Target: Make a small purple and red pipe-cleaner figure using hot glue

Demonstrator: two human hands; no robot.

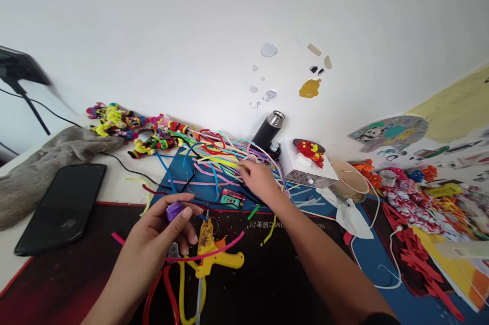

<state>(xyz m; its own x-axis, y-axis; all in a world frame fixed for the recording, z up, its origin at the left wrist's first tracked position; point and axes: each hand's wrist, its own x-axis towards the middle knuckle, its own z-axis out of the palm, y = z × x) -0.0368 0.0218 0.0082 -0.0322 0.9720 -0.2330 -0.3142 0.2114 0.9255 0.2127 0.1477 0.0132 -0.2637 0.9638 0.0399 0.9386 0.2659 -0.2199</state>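
My left hand (164, 228) holds a small purple coiled piece (174, 211) between thumb and fingers, above the dark mat. Beneath and right of it lies a yellow glue gun (217, 258), with a pink pipe cleaner (225, 248) across it. My right hand (257, 177) reaches into a pile of many-coloured pipe cleaners (214, 157) on a blue mat. Its thumb and forefinger are closed at the yellow strands; whether they grip one is too small to tell. Red-handled (170, 294) and yellow-handled (182, 292) tools lie below my left hand.
A black phone (63, 208) and grey driftwood (49, 162) lie left. Small figures (114, 118) stand along the wall. Behind the pile are a black thermos (267, 131) and a white box (305, 169). Red strips (420, 259) and tissue (353, 219) lie right.
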